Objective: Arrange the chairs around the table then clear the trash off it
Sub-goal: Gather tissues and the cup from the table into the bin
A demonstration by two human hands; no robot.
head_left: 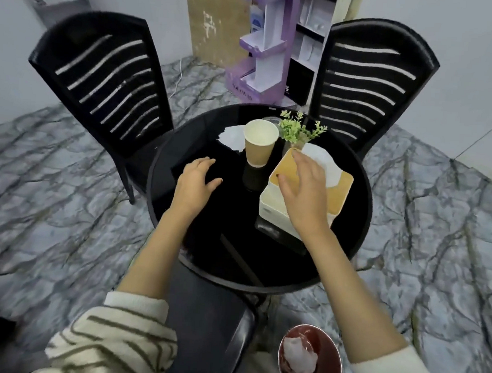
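A round black glass table [351, 220] stands before me. On it are a brown paper cup [260, 144] with a white inside and a crumpled white tissue [231, 137] lying behind the cup to its left. My left hand [195, 183] hovers open over the table, left of the cup. My right hand [304, 195] is open with spread fingers over a white tissue box [275, 207] with a tan lid. Two black slatted chairs stand at the far side, one at the left [108, 79] and one at the right [369, 87].
A small green plant [297, 129] stands behind the tissue box. A third dark chair seat [206, 318] is pushed under the near edge. A red bin [310, 358] holding crumpled white paper sits on the marble floor at my right. A purple display stand [263, 47] is behind the table.
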